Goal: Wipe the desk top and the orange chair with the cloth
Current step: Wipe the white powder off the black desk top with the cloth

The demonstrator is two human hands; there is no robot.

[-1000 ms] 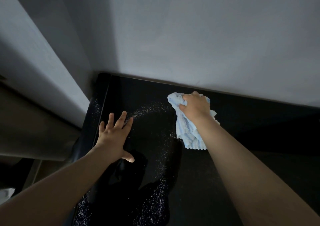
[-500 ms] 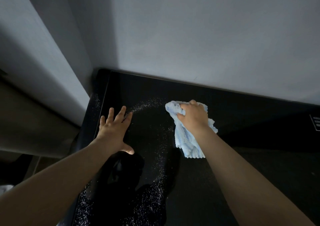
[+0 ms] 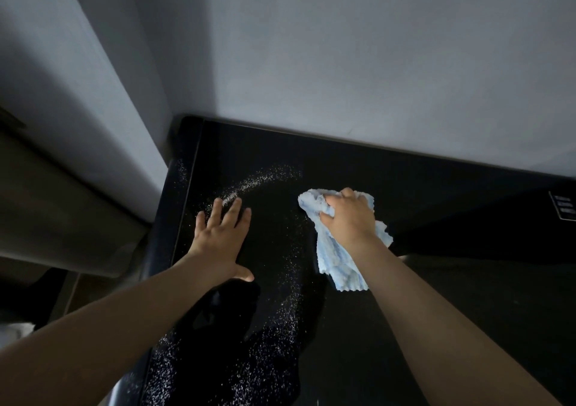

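On the counter (image 3: 358,168) my right grip (image 3: 349,220) clutches the cloth (image 3: 336,265), its length trailing toward me, left grip (image 3: 218,240) spread flat

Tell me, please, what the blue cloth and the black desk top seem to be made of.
Cloth: likely microfibre, soft and matte; its surface looks ribbed and fluffy, and its edge is zigzag-cut.
Desk top: possibly glass or lacquered board, black and glossy; it reflects light and a dark silhouette. The pictures cannot settle which.

We log a grey wall (image 3: 343,62) at the back, white specks (image 3: 258,179) scattered in an arc, and a small label (image 3: 565,209) far right.
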